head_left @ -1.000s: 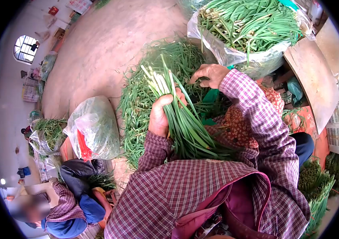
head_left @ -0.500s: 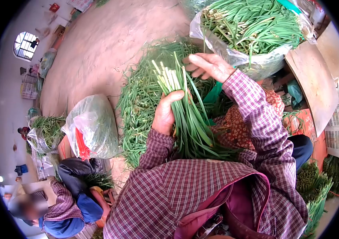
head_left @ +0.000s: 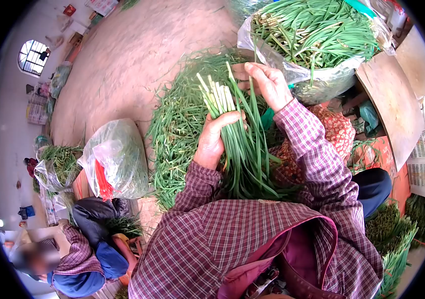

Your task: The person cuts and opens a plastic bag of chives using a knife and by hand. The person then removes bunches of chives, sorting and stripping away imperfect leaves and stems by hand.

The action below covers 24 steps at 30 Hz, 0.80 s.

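My left hand [head_left: 213,137] is closed around a bunch of garlic chives [head_left: 240,154], thumb across the stems. The pale cut ends point up and away from me, and the long green leaves hang down towards my lap. Just to the right of the stem ends, my right hand [head_left: 268,85] has its thumb and fingers drawn together at a loose garlic chive [head_left: 255,107] that stands apart from the bunch. Its fingertips are partly blurred. Below both hands lies a wide heap of loose green leaves [head_left: 172,144] on the floor.
A large plastic bag [head_left: 329,79] full of garlic chives stands at the upper right, beside a tan board [head_left: 389,104]. To the left are a clear tied bag [head_left: 117,154] and another seated person [head_left: 80,259]. Upright bundles [head_left: 392,231] stand at the lower right.
My left hand and the bunch have shifted slightly right. My right hand has moved a little down, its fingers closing at a garlic chive that now stands out from the bunch.
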Tool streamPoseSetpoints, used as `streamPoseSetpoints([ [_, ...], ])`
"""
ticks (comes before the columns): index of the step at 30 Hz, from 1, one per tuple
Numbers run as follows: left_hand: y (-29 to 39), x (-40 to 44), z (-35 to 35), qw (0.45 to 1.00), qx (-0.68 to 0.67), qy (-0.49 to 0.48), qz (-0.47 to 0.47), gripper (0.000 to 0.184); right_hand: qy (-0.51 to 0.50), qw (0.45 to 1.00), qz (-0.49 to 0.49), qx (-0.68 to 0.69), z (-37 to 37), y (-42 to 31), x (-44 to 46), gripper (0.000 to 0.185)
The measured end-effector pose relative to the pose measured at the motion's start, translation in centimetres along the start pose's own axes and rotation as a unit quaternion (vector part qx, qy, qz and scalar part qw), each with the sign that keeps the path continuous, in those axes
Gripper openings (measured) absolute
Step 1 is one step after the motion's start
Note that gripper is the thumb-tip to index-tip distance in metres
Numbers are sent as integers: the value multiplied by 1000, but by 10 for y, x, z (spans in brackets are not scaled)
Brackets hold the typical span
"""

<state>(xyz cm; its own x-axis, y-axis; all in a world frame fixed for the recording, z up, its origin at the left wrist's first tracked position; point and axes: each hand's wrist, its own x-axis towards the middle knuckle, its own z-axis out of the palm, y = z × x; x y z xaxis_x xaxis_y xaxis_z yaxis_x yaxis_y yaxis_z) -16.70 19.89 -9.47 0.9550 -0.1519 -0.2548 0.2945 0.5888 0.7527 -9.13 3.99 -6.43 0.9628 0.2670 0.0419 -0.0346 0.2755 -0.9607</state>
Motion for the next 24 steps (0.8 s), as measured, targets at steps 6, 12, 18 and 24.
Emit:
streamPoseSetpoints([
  [6, 1, -1, 12, 998, 65, 8, 21, 27, -84, 990, -12, -114, 2, -3, 10, 34],
  [12, 0, 4, 7, 1000, 24, -2, -2, 27, -80, 993, 16, 86, 5, -12, 6, 31],
  [18, -2, 6, 13, 999, 31, 2, 20, 31, -76, 992, -70, -66, 3, -2, 7, 32],
  [24, 0, 8, 1, 997, -1, -74, -3, 47, 98, 983, -128, 87, -41, -59, 14, 27],
])
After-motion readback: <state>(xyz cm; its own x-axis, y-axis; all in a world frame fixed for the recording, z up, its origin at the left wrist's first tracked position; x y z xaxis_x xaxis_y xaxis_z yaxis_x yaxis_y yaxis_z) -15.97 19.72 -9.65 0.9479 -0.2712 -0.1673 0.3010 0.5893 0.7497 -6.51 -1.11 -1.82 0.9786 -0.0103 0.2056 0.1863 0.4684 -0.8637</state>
